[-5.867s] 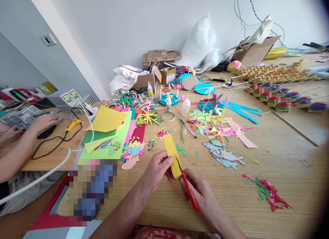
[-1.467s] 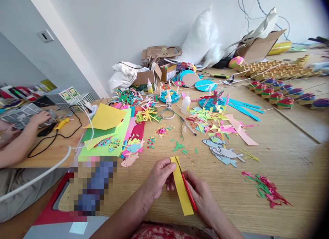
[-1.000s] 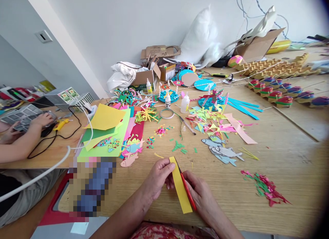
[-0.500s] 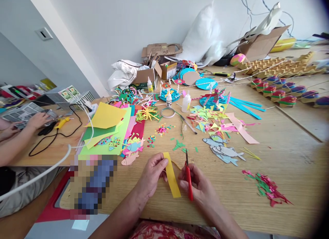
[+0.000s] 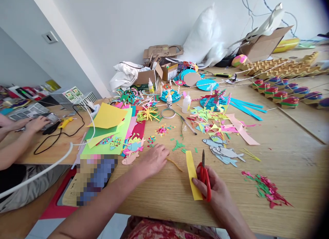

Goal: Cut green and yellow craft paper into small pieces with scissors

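My right hand [image 5: 212, 184] holds red-handled scissors [image 5: 205, 182], their dark blades pointing away from me. A yellow paper strip [image 5: 191, 170] is pinched under the thumb of that same hand, beside the scissors. My left hand [image 5: 155, 160] reaches low over the table, back upward, with fingers bent down and the fingertips hidden. Close to its fingertips lies a thin, curved brownish-yellow strip [image 5: 176, 165]; whether the hand touches it I cannot tell. Beyond are small green paper scraps [image 5: 178, 145] and colourful paper dots [image 5: 162, 130].
Paper fish [image 5: 223, 151] lie ahead on the right, with red and green shreds [image 5: 269, 189] nearer. Coloured sheets [image 5: 108, 117] and glue bottles [image 5: 186, 103] stand farther back. At left, another person's hands [image 5: 36, 124] are at a keyboard, near a white cable [image 5: 59, 160].
The yellow strip has passed from my left hand to my right, beside the scissors. My left hand has moved forward and turned palm down; my right has shifted right.
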{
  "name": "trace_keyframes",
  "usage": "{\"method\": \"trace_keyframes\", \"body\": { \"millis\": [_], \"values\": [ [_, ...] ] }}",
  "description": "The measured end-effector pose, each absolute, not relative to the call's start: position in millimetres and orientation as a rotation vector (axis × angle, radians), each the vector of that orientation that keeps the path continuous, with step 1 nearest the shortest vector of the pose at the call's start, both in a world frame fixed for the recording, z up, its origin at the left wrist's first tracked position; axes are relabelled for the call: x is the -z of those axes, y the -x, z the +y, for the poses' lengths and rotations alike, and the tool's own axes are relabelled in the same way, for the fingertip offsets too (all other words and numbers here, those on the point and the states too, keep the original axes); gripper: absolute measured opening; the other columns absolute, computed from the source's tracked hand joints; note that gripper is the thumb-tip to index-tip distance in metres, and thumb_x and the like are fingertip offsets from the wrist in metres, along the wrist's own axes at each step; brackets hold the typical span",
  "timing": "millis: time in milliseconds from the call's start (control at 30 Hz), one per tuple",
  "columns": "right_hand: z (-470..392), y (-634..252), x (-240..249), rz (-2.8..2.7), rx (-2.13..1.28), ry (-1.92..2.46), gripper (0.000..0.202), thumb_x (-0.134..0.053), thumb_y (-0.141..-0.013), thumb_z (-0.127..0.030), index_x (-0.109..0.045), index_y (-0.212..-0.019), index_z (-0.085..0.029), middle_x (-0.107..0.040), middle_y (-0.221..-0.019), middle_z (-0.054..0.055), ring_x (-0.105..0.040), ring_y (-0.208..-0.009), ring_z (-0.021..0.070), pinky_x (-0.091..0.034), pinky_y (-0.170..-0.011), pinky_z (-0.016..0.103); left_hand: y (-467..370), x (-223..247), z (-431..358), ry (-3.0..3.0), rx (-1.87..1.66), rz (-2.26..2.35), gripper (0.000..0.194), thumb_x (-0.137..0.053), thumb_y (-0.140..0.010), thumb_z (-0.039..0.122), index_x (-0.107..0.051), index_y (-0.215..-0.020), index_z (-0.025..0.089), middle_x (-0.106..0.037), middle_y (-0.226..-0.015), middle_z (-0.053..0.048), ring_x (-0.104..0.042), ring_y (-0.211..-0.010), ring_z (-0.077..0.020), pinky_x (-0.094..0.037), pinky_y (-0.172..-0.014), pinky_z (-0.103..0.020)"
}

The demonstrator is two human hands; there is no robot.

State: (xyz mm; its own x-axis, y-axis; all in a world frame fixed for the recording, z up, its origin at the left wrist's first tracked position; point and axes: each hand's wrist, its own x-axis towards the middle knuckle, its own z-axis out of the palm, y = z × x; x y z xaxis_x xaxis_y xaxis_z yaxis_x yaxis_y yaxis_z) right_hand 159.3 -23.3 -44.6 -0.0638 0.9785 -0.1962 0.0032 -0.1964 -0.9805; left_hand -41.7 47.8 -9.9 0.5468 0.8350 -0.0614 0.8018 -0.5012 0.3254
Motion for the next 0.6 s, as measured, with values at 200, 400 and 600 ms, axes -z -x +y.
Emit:
{"method": "trace_keyframes", "body": {
  "millis": [200,400,600],
  "values": [
    [-25.3,-158.9,49.5,-1.223,-1.338,1.319,0.025,-0.065,-0.062,-0.039,-0.048,-0.068,-0.021,-0.046,-0.06,-0.004,-0.046,-0.056,0.0131,-0.042,-0.05,0.022,41.6,11.6,64.2,-2.141,-0.319,1.344,0.014,-0.049,-0.066,0.007,-0.054,-0.06,0.018,-0.055,-0.064,0.0,-0.05,-0.069,-0.015,-0.039,-0.068,-0.027],
    [-31.8,-151.8,56.6,-1.169,-1.254,1.359,0.023,-0.064,-0.063,-0.041,-0.051,-0.069,-0.022,-0.049,-0.061,-0.003,-0.05,-0.058,0.0145,-0.045,-0.054,0.022,79.2,-16.3,128.1,-1.894,-0.577,1.528,0.006,-0.05,-0.069,0.012,-0.056,-0.069,0.015,-0.054,-0.059,0.003,-0.049,-0.054,-0.0088,-0.038,-0.051,-0.019],
    [-27.2,-157.0,65.7,-1.265,-1.315,1.381,0.022,-0.066,-0.061,-0.037,-0.052,-0.069,-0.023,-0.052,-0.063,-0.002,-0.053,-0.062,0.016,-0.048,-0.058,0.023,104.5,-11.2,199.6,-1.633,-0.723,1.78,0.024,-0.046,-0.082,0.024,-0.052,-0.101,0.011,-0.058,-0.092,-0.007,-0.057,-0.077,-0.0148,-0.048,-0.067,-0.031]
  ]
}}
